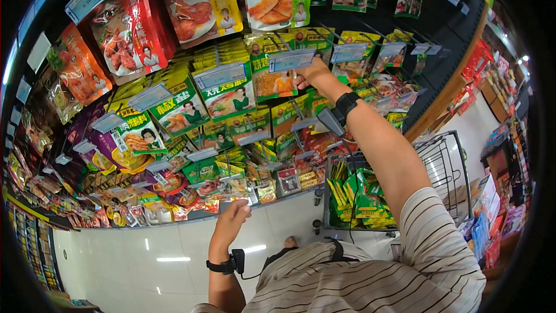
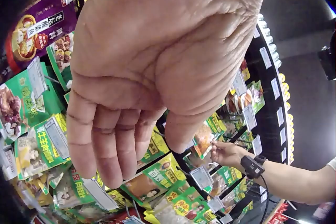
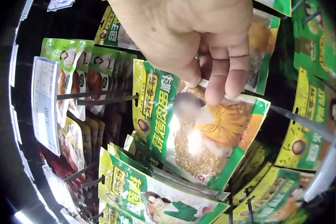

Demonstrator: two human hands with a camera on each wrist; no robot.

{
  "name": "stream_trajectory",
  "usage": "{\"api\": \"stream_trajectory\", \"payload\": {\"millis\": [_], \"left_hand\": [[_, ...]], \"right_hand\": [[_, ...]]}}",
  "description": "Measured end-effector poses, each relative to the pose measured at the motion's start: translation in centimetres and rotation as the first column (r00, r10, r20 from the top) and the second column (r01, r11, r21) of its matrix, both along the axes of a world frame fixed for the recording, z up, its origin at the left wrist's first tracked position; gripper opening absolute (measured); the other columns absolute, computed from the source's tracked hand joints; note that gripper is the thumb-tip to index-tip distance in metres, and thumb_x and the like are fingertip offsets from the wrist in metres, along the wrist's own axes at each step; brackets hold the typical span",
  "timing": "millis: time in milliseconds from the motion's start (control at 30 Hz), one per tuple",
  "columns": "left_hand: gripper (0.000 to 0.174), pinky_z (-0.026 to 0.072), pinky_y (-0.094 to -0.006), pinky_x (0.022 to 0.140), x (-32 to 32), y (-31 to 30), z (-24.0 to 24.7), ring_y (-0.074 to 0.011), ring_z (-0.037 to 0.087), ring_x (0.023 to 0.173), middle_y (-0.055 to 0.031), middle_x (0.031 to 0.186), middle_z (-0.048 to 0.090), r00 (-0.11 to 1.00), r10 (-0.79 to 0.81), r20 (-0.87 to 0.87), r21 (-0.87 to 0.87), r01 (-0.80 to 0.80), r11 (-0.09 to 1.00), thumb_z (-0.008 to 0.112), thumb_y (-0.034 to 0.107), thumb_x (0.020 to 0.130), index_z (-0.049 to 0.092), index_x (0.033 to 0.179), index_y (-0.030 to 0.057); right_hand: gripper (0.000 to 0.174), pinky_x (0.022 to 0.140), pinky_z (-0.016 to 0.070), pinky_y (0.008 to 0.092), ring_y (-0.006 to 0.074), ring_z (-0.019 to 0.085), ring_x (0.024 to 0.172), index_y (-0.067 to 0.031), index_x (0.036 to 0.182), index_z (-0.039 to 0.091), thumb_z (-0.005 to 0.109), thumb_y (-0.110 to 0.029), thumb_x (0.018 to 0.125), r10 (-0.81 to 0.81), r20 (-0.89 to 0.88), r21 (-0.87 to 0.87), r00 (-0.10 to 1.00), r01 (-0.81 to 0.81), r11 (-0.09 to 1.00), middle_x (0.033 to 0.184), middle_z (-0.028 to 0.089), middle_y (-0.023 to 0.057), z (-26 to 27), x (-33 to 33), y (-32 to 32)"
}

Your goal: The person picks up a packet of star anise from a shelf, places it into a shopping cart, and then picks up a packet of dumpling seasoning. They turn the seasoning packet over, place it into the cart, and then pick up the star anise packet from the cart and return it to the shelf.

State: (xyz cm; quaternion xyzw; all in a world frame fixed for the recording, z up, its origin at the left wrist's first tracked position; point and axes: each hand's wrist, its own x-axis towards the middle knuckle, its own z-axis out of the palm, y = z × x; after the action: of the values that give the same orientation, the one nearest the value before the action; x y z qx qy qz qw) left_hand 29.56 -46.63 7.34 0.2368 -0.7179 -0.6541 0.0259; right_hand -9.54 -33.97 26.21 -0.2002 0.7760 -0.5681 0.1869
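Striped cloth was seen nearest, on the shirt [image 1: 370, 275]. The left hand [image 1: 230, 223] was held released, fingers loosely bent, below and well apart from the yellow-and-green packet [image 1: 282, 84]. Below and right of that packet, more seasoning bags [image 1: 362, 200] were carried in the wire cart [image 1: 454, 134]. The packet itself was displayed on the rack behind a price tag [image 1: 299, 59], one edge pinched by the right hand's [image 1: 318, 78] thumb and fingers. Beyond it, to the right, red goods [image 1: 479, 61] were shelved.
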Motion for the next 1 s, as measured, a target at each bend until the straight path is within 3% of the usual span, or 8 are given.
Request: {"api": "stream_trajectory", "payload": {"millis": [167,267,400,533,633,767,933,1000], "left_hand": [[0.04,0.0517,-0.0309,0.082,-0.2,0.5,0.5,-0.018,0.066,0.096,-0.0097,0.103,0.067,1.0,-0.015,0.006,-0.011,0.015,1.0,0.058,0.03,0.098,0.057,0.123,-0.001],[0.039,0.0525,-0.0313,0.082,-0.3,0.5,0.4,-0.0189,0.066,0.097,-0.0105,0.105,0.068,1.0,-0.03,0.006,-0.012,0.03,0.999,0.057,0.03,0.099,0.057,0.123,-0.0011],[0.04,0.0524,-0.0312,0.081,-0.5,0.2,0.4,-0.0196,0.067,0.097,-0.0107,0.105,0.067,0.999,-0.054,0.008,-0.034,0.054,0.998,0.055,0.03,0.1,0.057,0.124,-0.0011],[0.039,0.0518,-0.0308,0.08,-0.7,0.4,1.0,-0.0188,0.066,0.096,-0.0101,0.104,0.067,0.999,-0.051,0.008,-0.053,0.051,0.997,0.055,0.029,0.1,0.057,0.125,-0.0011],[0.039,0.0511,-0.0304,0.079,-0.8,0.7,1.4,-0.0177,0.066,0.095,-0.0095,0.103,0.067,0.999,-0.048,0.004,-0.057,0.048,0.997,0.055,0.028,0.099,0.057,0.125,-0.0011],[0.038,0.0518,-0.0305,0.08,-0.8,1.0,1.8,-0.0188,0.066,0.096,-0.0097,0.104,0.066,0.998,-0.064,0.006,-0.073,0.064,0.995,0.054,0.027,0.1,0.057,0.125,-0.0004],[0.038,0.052,-0.0308,0.081,-0.6,1.0,1.3,-0.0187,0.066,0.096,-0.0094,0.104,0.066,0.998,-0.056,0.009,-0.053,0.056,0.997,0.054,0.028,0.1,0.057,0.126,-0.0002],[0.038,0.0521,-0.031,0.081,-0.6,1.0,1.4,-0.0187,0.066,0.097,-0.0094,0.104,0.066,0.999,-0.052,0.016,-0.053,0.053,0.997,0.054,0.028,0.1,0.057,0.126,-0.0002]], "right_hand": [[0.035,0.062,0.0566,0.0299,0.0184,0.066,0.072,0.0066,0.12,0.052,0.06,-0.018,0.097,0.085,-0.006,-0.092,0.996,-0.085,0.992,0.097,0.066,0.0134,-0.9,-0.6,0.9],[0.045,0.059,0.0582,0.0312,0.0179,0.069,0.076,0.0054,0.134,0.049,0.058,-0.02,0.098,0.09,-0.017,-0.071,0.996,-0.091,0.993,0.115,0.064,0.0145,-1.5,-1.3,0.7],[0.06,0.058,0.0582,0.0325,0.0196,0.07,0.077,0.0088,0.145,0.035,0.058,-0.021,0.099,0.08,-0.028,-0.059,0.996,-0.082,0.995,0.126,0.06,0.0186,-2.3,-1.9,0.5],[0.06,0.056,0.0573,0.0314,0.0198,0.069,0.075,0.0088,0.146,0.033,0.057,-0.021,0.099,0.107,-0.048,-0.079,0.993,-0.111,0.991,0.126,0.06,0.0196,-2.4,-1.8,0.4],[0.05,0.055,0.057,0.0307,0.0187,0.07,0.075,0.0097,0.137,0.044,0.056,-0.021,0.099,0.052,-0.056,-0.087,0.997,-0.057,0.995,0.117,0.064,0.0169,-2.1,-0.8,0.6],[0.026,0.054,0.0568,0.0291,0.0171,0.069,0.075,0.0033,0.11,0.056,0.053,-0.021,0.101,0.037,-0.039,-0.061,0.999,-0.039,0.997,0.101,0.062,0.0103,-1.2,0.3,0.6],[0.025,0.052,0.0565,0.0287,0.0175,0.07,0.075,0.002,0.107,0.057,0.052,-0.022,0.102,0.047,-0.043,-0.087,0.998,-0.051,0.995,0.101,0.063,0.0091,-2.0,-0.4,0.3],[0.027,0.053,0.0571,0.029,0.0182,0.07,0.075,0.0022,0.113,0.057,0.051,-0.022,0.102,0.039,-0.038,-0.086,0.999,-0.042,0.995,0.104,0.063,0.0101,-1.9,-0.2,0.3]]}}
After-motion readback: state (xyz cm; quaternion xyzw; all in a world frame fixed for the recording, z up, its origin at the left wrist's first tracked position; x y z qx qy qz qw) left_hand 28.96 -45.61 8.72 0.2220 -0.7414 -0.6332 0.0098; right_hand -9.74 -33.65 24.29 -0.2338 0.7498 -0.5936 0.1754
